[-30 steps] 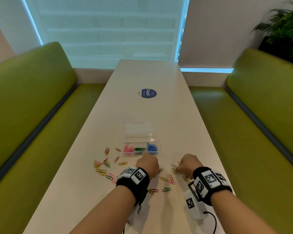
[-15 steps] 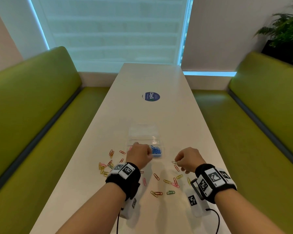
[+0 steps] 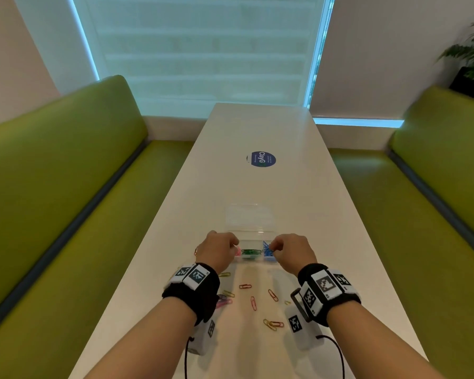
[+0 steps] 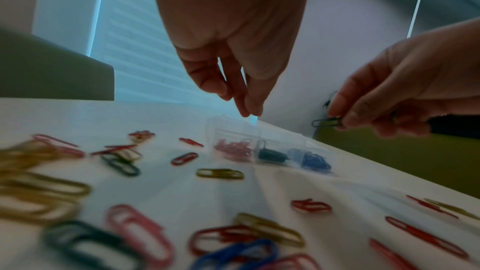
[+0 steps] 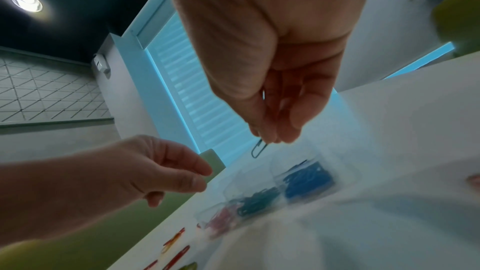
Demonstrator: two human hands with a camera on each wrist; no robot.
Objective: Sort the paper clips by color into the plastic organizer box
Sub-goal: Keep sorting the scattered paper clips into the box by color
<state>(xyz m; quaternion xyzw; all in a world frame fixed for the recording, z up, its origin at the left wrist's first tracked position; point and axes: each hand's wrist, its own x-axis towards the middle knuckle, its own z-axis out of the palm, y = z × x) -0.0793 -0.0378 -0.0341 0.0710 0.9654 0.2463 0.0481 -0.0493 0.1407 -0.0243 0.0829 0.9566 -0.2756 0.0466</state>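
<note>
The clear plastic organizer box (image 3: 257,233) lies open on the white table, its lid folded back. Three compartments hold pink clips (image 3: 238,252), green clips (image 3: 251,252) and blue clips (image 3: 267,251). My left hand (image 3: 236,248) hovers over the pink end. Its fingertips (image 4: 250,111) point down close together, and no clip shows between them. My right hand (image 3: 271,248) hangs above the blue end and pinches a dark paper clip (image 5: 259,150) between thumb and finger. That clip's colour is hard to tell. Several loose clips (image 3: 253,302) lie near my wrists.
The table (image 3: 257,187) is long and narrow, with a round blue sticker (image 3: 260,160) further along it. Green benches (image 3: 66,187) run along both sides. A plant (image 3: 471,56) stands at the far right. Blurred red, yellow, pink, blue and green clips (image 4: 221,174) lie scattered left of the box.
Both hands have moved forward from the loose clips to just above the box. The right hand carried its clip from the table up over the blue end.
</note>
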